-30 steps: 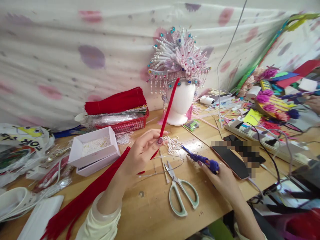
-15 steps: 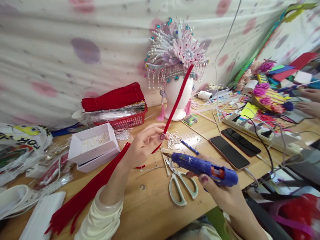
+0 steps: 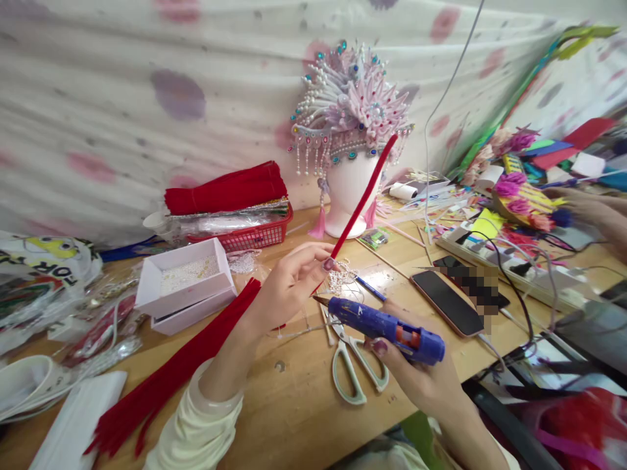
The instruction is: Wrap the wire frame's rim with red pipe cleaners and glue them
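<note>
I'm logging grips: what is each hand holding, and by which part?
The left hand pinches a red stem toward its lower end. The right hand holds a blue glue gun, apparently by the handle, which is hidden.

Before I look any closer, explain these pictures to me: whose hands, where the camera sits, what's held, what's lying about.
There is no machine here: these are a person's own bare hands, seen from a camera worn on the head, looking forward and down. The left hand pinches a fuzzy red stem. The right hand grips what looks like a blue glue gun, its tip near the left hand; whether it touches the stem is unclear. On the wooden table lie scissors, a red bundle and a phone. Behind, a beaded headdress sits on a white head stand.
</note>
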{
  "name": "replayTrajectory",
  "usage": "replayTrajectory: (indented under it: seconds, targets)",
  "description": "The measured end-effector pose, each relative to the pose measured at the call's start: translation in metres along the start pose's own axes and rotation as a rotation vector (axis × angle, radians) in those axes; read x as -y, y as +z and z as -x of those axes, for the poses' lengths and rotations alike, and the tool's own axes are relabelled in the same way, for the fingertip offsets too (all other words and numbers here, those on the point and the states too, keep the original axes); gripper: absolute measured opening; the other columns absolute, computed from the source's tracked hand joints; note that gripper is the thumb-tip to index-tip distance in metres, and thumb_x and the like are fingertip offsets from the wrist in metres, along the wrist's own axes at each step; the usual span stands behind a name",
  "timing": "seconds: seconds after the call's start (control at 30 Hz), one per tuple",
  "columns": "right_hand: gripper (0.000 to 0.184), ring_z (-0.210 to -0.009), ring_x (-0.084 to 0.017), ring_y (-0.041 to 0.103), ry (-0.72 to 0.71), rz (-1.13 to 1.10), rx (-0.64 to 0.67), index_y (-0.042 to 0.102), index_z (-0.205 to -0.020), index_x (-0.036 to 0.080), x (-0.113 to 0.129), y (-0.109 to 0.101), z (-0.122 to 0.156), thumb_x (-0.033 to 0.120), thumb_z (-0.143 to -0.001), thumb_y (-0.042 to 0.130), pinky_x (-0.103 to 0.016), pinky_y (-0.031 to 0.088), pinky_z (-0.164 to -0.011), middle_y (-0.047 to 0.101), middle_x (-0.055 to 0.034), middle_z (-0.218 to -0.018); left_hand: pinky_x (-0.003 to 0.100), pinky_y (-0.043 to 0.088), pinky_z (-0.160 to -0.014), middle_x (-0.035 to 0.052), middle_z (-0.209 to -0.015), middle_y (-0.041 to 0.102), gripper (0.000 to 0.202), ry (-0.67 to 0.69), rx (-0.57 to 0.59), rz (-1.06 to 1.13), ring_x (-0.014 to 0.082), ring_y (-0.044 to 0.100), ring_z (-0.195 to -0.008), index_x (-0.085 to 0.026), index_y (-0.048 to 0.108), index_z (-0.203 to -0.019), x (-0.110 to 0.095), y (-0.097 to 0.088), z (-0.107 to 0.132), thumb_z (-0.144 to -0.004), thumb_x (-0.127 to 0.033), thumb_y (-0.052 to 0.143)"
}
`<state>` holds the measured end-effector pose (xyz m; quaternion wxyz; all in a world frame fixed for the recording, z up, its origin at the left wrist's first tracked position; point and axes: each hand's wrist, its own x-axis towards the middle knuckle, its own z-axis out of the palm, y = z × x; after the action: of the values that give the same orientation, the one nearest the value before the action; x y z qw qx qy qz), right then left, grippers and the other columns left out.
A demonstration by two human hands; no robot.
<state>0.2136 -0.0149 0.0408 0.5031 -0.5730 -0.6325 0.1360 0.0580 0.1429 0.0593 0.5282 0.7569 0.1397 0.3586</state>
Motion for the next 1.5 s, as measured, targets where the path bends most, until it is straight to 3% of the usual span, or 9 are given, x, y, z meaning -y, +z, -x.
replayTrajectory:
  seconds: [0.23, 0.47, 0.7, 1.17, 1.37, 1.5]
  targets:
    - [0.023, -0.059, -0.015, 0.048, -0.008, -0.035, 0.003, 0.056, -0.074, 0.023, -0.0033, 0.0022, 0.0006, 0.034, -0.093, 0.063, -0.029, 0.038, -0.056, 0.054, 0.0018, -0.068, 0.034, 0.055, -0.097, 0.0114, -0.126, 0.069, 0.028, 0.038, -0.014, -0.052, 0.0198, 0.067, -0.111, -0.020, 0.073, -0.094, -0.0022, 0.0021, -0.0006, -0.099, -0.042, 0.057]
    - [0.026, -0.062, -0.015, 0.050, 0.016, -0.073, 0.033, 0.051, -0.071, 0.023, -0.0030, 0.0019, 0.0007, 0.030, -0.093, 0.063, -0.030, 0.039, -0.058, 0.055, 0.0015, -0.072, 0.034, 0.055, -0.093, 0.0114, -0.126, 0.069, 0.026, 0.036, -0.016, -0.060, 0.0200, 0.067, -0.109, -0.019, 0.073, -0.095, -0.0008, 0.0025, -0.0005, -0.100, -0.040, 0.057]
    - [0.014, -0.060, -0.014, 0.049, -0.029, -0.048, 0.006, 0.059, -0.079, 0.023, -0.0039, 0.0018, 0.0026, 0.026, -0.092, 0.063, -0.029, 0.038, -0.056, 0.054, 0.0031, -0.070, 0.032, 0.054, -0.096, 0.0106, -0.124, 0.070, 0.021, 0.063, -0.007, -0.077, 0.0180, 0.068, -0.109, -0.019, 0.073, -0.095, -0.0020, 0.0016, -0.0004, -0.100, -0.029, 0.055]
    - [0.014, -0.061, -0.014, 0.050, -0.050, -0.014, -0.033, 0.059, -0.080, 0.024, -0.0060, -0.0018, 0.0050, 0.026, -0.093, 0.064, -0.028, 0.040, -0.056, 0.053, 0.0039, -0.069, 0.032, 0.054, -0.097, 0.0107, -0.125, 0.069, 0.020, 0.017, -0.006, -0.029, 0.0179, 0.067, -0.111, -0.021, 0.074, -0.091, -0.0054, 0.0027, 0.0005, -0.099, -0.026, 0.056]
    - [0.022, -0.055, -0.013, 0.047, -0.039, 0.014, -0.053, 0.054, -0.072, 0.023, -0.0043, -0.0038, 0.0041, 0.025, -0.091, 0.064, -0.028, 0.037, -0.051, 0.048, 0.0043, -0.063, 0.032, 0.054, -0.097, 0.0113, -0.124, 0.068, 0.021, 0.008, -0.005, -0.039, 0.0181, 0.067, -0.112, -0.020, 0.074, -0.092, -0.0039, 0.0023, 0.0011, -0.100, -0.028, 0.056]
    - [0.017, -0.054, -0.015, 0.050, -0.050, 0.038, -0.079, 0.059, -0.075, 0.023, -0.0066, -0.0049, 0.0065, 0.026, -0.090, 0.064, -0.029, 0.040, -0.051, 0.052, 0.0027, -0.063, 0.034, 0.053, -0.098, 0.0111, -0.122, 0.068, 0.022, 0.012, -0.009, -0.032, 0.0200, 0.066, -0.113, -0.020, 0.074, -0.091, -0.0033, 0.0027, 0.0013, -0.099, -0.031, 0.056]
